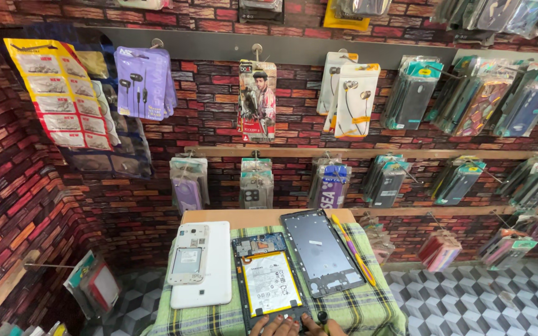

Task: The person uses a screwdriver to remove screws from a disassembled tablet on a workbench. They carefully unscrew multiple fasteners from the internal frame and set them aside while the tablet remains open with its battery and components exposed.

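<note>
**Opened tablet laid out on the cloth, hands at its near end**

Both hands sit at the very bottom edge of the view, pressed to the near end of the opened tablet [271,283]. The left hand [275,326] and right hand [324,326] show only fingertips and knuckles, so I cannot tell whether they grip or merely rest on it. The tablet lies face down with its battery [271,284] upward, which leaves the insides open to reach.

Its parts lie alongside, not stacked: a dark frame [322,251] just to the right, tilted a little, and a white back cover [210,274] to the left with a small white phone [187,254] resting on it. A yellow pry tool [353,251] lies along the frame's right edge, close to hand. All rests on a green checked cloth [368,305] spread over the counter [231,216], likely to cushion the parts. Packaged cases [411,93] hang on the brick-pattern wall [213,93] behind.
</note>
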